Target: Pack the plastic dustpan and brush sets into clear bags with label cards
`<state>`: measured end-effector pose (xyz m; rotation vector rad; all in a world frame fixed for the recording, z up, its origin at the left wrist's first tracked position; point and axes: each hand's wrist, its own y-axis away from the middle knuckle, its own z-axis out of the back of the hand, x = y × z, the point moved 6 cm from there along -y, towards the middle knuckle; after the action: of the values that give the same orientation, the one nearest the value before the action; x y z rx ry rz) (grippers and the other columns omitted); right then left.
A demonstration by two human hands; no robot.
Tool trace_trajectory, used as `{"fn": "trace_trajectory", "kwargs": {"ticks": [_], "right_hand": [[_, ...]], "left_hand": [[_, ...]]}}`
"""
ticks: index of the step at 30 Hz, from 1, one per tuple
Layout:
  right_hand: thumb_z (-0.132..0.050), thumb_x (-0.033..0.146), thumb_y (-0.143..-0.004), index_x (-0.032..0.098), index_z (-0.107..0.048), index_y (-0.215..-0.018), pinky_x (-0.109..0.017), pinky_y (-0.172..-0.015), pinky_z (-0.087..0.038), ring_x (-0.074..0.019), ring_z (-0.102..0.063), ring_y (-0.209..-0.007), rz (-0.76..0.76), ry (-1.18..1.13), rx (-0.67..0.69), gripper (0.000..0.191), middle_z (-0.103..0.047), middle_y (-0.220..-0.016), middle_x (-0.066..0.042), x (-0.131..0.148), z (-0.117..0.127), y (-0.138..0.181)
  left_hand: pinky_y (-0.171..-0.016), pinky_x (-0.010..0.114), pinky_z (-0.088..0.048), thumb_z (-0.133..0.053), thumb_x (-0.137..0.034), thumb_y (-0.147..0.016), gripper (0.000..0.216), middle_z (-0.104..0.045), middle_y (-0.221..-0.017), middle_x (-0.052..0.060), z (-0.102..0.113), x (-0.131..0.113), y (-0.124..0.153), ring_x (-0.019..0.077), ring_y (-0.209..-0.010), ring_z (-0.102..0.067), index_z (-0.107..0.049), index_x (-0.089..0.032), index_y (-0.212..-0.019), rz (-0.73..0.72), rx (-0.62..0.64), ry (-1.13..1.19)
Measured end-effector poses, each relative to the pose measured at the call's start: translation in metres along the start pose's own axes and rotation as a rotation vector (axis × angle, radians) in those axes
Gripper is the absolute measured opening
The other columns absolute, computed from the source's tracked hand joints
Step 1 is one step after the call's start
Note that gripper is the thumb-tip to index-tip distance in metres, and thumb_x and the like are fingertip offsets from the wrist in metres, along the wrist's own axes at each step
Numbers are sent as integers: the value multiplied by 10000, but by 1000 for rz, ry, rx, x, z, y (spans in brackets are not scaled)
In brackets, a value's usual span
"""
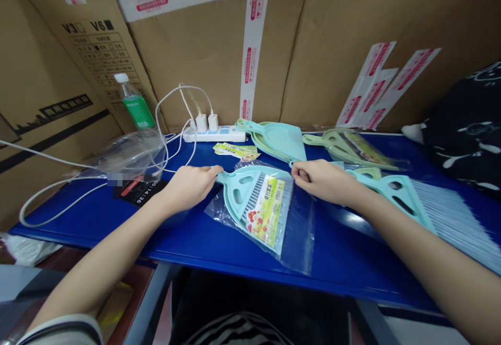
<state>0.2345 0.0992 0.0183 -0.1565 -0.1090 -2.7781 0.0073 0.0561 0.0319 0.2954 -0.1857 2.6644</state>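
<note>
A light-blue dustpan and brush set (pixel 238 199) lies in a clear plastic bag (pixel 299 230) on the blue table, with a yellow-green label card (pixel 270 209) inside. My left hand (pixel 191 188) is closed around the handle end of this bagged set. Near the bag's upper right corner, my right hand (pixel 321 179) has its fingers curled in a pinch. What those fingers hold is hidden; a bit of light-blue plastic shows beside them. Just beyond my right wrist lies a loose light-blue brush (pixel 407 199) with long pale bristles.
Behind my hands are stacked dustpans (pixel 279 139), a bagged green set (pixel 352 146) and loose label cards (pixel 237 151). A power strip (pixel 215 135) with white cables, a bottle (pixel 136 107), crumpled plastic (pixel 129 152) and a phone (pixel 141 191) occupy the left. Cardboard (pixel 211 47) walls the back.
</note>
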Motion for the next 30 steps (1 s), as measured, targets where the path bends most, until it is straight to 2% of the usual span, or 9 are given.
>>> {"fn": "trace_trajectory", "kwargs": {"ticks": [12, 19, 30], "right_hand": [[-450, 141, -801, 234, -417, -657, -257, -517, -269, -152, -504, -578, 10, -4, -4, 174, -545, -590, 29, -2, -2, -1], [-464, 134, -741, 228, -417, -653, -247, -548, -316, -159, -534, -658, 75, 33, -53, 138, -573, -695, 1, -1, -1, -2], [-454, 130, -695, 228, -401, -619, -239, -511, -307, -149, -529, -606, 73, 16, -56, 134, -593, -653, 3, 0, 0, -1]], "left_hand": [[-586, 287, -457, -342, -222, -949, 324, -732, -1005, 39, 0, 0, 0, 215, -801, -699, -561, -196, -1187, 23, 48, -16], [-568, 282, -446, -343, -222, -946, 319, -733, -988, 44, 0, -1, 0, 216, -781, -701, -556, -193, -1181, 20, 36, -14], [-581, 275, -455, -348, -209, -947, 325, -735, -983, 41, 1, -2, 0, 214, -785, -704, -545, -197, -1205, 22, 68, -30]]}}
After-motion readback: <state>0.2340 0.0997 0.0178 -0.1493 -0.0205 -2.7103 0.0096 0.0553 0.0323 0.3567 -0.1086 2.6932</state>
